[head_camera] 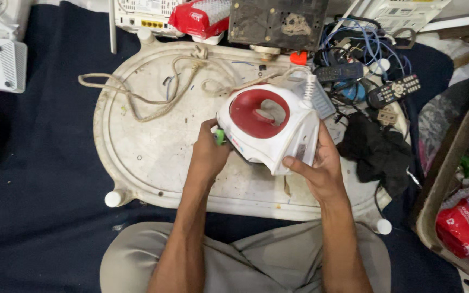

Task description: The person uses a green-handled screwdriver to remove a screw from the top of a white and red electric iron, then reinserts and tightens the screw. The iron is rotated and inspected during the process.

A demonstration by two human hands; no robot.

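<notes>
Fingers (299, 161) of right hand (321, 168) spread, clamped round rear corner of white-and-red iron (270, 127), thumb on its face. Left hand (208, 154) curled tight on small green-handled tool (220, 137), tip against iron's left side; tip itself hidden. Iron sits tilted at frame centre, between both hands, on oval white tray (142, 157). Cloth-covered cord (153, 97) loops across tray upper left. Tray's left half bare; rim close below hands. Right side crowded: black cloth (378, 154), remotes (394, 89), cable tangle (354, 46) upper right. Box (443, 179) at right edge.
</notes>
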